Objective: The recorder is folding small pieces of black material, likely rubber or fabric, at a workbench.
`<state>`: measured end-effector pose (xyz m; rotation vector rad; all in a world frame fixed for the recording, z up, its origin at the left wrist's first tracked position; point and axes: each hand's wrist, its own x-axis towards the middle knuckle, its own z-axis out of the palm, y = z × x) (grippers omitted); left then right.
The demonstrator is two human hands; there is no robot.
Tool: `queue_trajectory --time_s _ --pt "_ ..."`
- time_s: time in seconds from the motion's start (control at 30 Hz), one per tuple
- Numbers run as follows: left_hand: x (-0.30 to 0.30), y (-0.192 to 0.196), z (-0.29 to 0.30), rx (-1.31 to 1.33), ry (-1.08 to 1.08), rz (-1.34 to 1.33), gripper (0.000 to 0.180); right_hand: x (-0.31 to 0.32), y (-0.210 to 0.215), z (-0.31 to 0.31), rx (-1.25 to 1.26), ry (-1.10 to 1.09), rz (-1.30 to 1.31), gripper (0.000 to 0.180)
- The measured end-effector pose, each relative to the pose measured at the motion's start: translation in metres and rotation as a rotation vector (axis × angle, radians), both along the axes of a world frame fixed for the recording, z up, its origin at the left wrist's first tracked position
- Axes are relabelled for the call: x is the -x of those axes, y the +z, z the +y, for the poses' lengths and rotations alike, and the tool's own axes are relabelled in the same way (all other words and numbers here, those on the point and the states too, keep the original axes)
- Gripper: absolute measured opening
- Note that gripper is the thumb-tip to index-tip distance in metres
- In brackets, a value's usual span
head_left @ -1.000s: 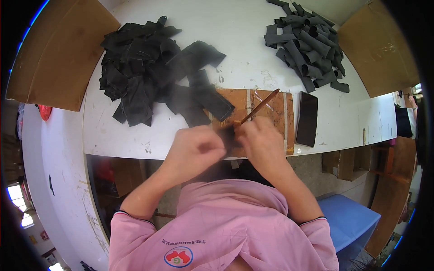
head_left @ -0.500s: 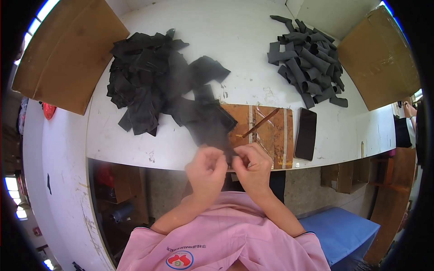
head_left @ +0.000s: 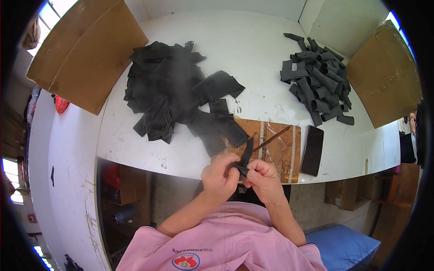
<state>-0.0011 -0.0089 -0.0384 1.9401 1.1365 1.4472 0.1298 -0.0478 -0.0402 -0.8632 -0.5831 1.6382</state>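
Note:
Between my two hands, at the table's front edge, a black fabric piece (head_left: 246, 153) is pinched and partly folded. My left hand (head_left: 220, 176) grips it with curled fingers, and my right hand (head_left: 265, 179) pinches its other side between thumb and fingers. Just beyond them lies a worn brown board (head_left: 285, 158) with strips of tape across it. A slim brown pointed stick (head_left: 272, 137) rests slantwise on the board. To the left spreads a loose pile of flat black fabric pieces (head_left: 158, 90), some reaching onto the board.
Rolled dark grey fabric tubes (head_left: 318, 81) are heaped at the back right. A black phone (head_left: 312, 151) lies right of the board. Cardboard boxes stand at the left (head_left: 90, 49) and right (head_left: 384, 72). A blue-covered block (head_left: 343, 248) sits below, at right.
My hands have turned the fabric piece, so a narrow folded strip now stands up between them. The whole view has shifted, with the table appearing slightly lower and to the right.

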Motion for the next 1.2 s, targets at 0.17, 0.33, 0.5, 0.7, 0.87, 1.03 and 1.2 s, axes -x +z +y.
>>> queue_trajectory --time_s 0.17,0.33,0.5,0.7,0.87,1.03,1.2 --pt "0.012 0.03 0.01 0.935 -0.733 -0.586 0.034 -0.005 -0.007 0.001 -0.06 -0.122 0.033 0.01" --pt "0.011 0.067 0.007 1.233 -0.865 -0.837 0.039 -0.003 0.021 0.001 -0.18 -0.093 0.096 0.009" --pt "-0.01 0.042 -0.003 0.31 -0.346 -0.164 0.022 -0.016 0.051 0.004 -0.438 -0.323 -0.68 0.005" --pt "-0.026 0.092 0.033 0.949 -0.943 -1.045 0.016 -0.033 0.112 0.025 -0.335 -0.177 -0.515 0.011" --pt "-0.034 0.11 0.056 1.284 -1.46 -1.487 0.018 -0.057 0.125 0.048 -0.28 -0.038 -0.435 0.018" --pt "-0.04 0.032 0.061 1.539 -1.013 -1.557 0.025 -0.062 0.034 0.052 0.03 0.061 -0.007 0.018" --pt "-0.043 0.043 0.061 0.925 -0.531 -0.555 0.029 -0.066 0.032 0.052 0.011 0.007 -0.243 0.02"
